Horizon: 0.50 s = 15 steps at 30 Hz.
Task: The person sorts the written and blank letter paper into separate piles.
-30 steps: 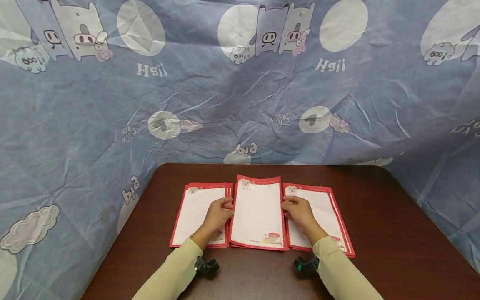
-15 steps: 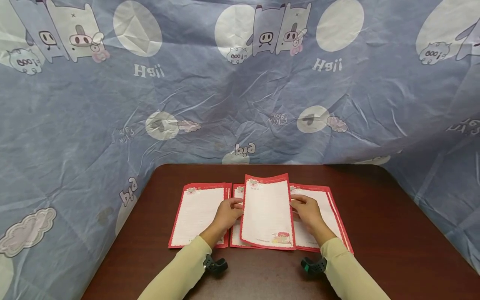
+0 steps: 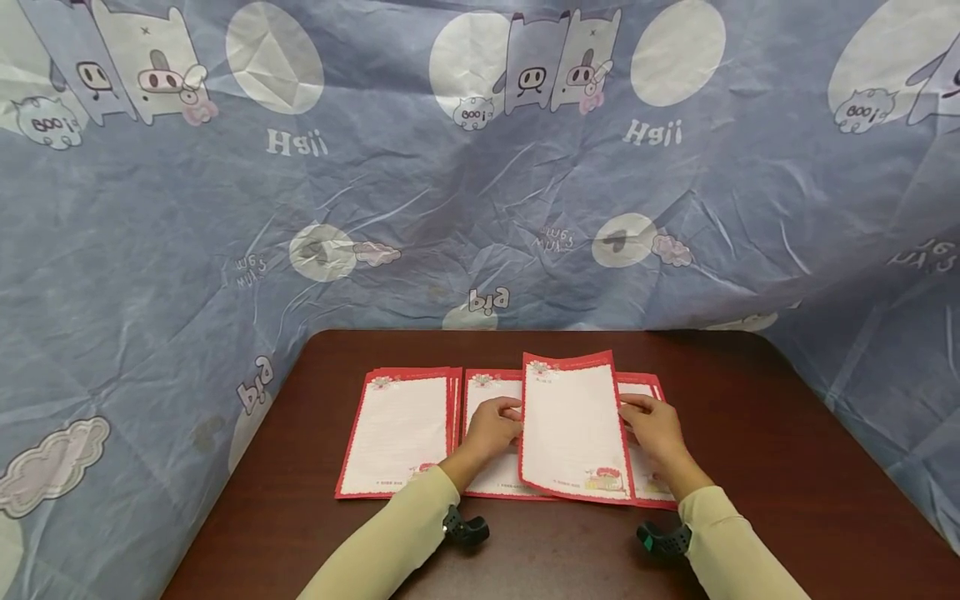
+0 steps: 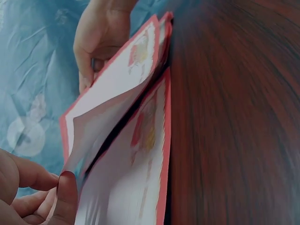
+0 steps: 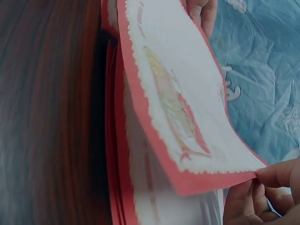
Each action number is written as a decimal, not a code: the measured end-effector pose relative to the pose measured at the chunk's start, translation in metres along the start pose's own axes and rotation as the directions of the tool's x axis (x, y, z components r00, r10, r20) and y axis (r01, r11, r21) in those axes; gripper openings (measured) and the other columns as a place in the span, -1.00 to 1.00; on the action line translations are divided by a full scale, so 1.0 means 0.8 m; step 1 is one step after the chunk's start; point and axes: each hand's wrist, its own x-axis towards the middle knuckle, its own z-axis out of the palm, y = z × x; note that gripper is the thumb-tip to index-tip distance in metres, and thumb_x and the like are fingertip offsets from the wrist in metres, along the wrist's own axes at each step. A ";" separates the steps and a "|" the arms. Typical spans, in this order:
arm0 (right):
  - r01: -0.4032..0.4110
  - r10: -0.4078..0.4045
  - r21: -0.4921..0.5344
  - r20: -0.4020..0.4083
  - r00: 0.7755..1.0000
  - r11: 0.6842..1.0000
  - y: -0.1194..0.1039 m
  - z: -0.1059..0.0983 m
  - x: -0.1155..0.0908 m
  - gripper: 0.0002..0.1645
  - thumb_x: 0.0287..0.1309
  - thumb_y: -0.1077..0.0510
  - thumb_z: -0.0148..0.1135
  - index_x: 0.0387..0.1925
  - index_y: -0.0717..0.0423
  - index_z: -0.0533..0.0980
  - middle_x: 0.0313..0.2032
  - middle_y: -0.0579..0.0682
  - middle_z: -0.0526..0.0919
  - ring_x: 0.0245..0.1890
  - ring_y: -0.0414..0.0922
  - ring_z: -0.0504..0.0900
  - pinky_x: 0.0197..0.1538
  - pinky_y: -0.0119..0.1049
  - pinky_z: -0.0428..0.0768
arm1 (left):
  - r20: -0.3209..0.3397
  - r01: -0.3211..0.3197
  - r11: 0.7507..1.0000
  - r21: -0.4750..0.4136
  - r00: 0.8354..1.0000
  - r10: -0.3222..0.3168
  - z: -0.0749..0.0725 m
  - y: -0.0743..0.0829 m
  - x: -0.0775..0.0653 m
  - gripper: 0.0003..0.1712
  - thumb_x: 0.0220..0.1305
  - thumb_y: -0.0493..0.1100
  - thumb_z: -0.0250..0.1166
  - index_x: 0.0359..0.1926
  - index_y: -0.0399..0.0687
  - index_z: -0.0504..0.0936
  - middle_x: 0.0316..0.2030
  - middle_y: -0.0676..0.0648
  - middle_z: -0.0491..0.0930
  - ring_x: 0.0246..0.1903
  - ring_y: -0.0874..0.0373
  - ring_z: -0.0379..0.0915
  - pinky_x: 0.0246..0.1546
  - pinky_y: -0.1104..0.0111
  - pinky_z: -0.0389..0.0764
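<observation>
A sheet of red-bordered writing paper (image 3: 573, 425) is held by its two long edges, slightly bowed, over the middle and right stacks. My left hand (image 3: 493, 429) pinches its left edge between thumb and fingers, plain in the left wrist view, where the fingers (image 4: 65, 192) meet the paper. On the opposite edge my right hand (image 3: 654, 427) pinches it, and the right wrist view shows thumb and fingertips (image 5: 276, 174) at the border. Beneath lies the middle stack (image 3: 491, 385) of similar sheets, partly covered. Most of the right stack (image 3: 645, 492) is hidden by the sheet and right hand.
Another stack of the same paper (image 3: 397, 433) lies at the left on the dark brown table (image 3: 757, 433). Behind the table's far edge hangs a blue cartoon-print cloth (image 3: 420, 183). Each wrist wears a dark band with a camera (image 3: 467, 530).
The sheet has been lifted off the middle stack and carried to the right by both hands, uncovering part of the middle stack and overlapping the right one.
</observation>
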 end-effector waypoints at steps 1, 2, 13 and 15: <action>-0.001 0.001 -0.017 -0.004 1.000 1.000 0.002 -0.005 -0.001 -0.48 0.46 0.10 0.14 0.30 0.32 0.46 0.01 0.21 0.60 -0.24 -0.16 0.61 -0.27 -0.39 0.64 | 0.004 0.009 1.000 0.006 1.000 -0.009 0.005 0.002 0.001 -0.54 0.16 -0.47 0.26 0.14 -0.34 0.62 -0.36 -0.11 0.57 -0.54 0.21 0.46 -0.50 0.37 0.59; -0.003 0.003 -0.028 -0.007 1.000 1.000 0.003 -0.009 -0.001 -0.47 0.46 0.10 0.13 0.31 0.32 0.45 0.03 0.22 0.59 -0.21 -0.13 0.60 -0.26 -0.38 0.63 | 0.005 0.011 1.000 0.014 1.000 -0.011 0.010 0.003 0.001 -0.53 0.15 -0.48 0.27 0.13 -0.33 0.62 -0.36 -0.10 0.57 -0.55 0.21 0.46 -0.51 0.38 0.58; -0.001 -0.012 -0.162 -0.076 0.997 0.987 0.021 -0.055 0.005 -0.48 0.48 0.11 0.06 0.31 0.34 0.45 0.09 0.31 0.52 -0.08 0.03 0.52 -0.29 -0.43 0.53 | 0.029 -0.027 0.994 0.110 0.999 0.024 0.068 0.014 0.011 -0.54 0.07 -0.49 0.30 0.07 -0.33 0.66 -0.44 0.04 0.55 -0.58 0.27 0.42 -0.58 0.45 0.53; 0.005 -0.022 -0.181 -0.094 0.995 0.984 0.024 -0.061 0.008 -0.50 0.48 0.11 0.07 0.29 0.35 0.46 0.08 0.32 0.53 -0.08 0.05 0.50 -0.31 -0.43 0.52 | 0.035 -0.028 0.994 0.109 0.999 0.025 0.076 0.015 0.011 -0.57 0.10 -0.49 0.31 0.05 -0.33 0.66 -0.46 0.07 0.53 -0.59 0.28 0.43 -0.57 0.45 0.56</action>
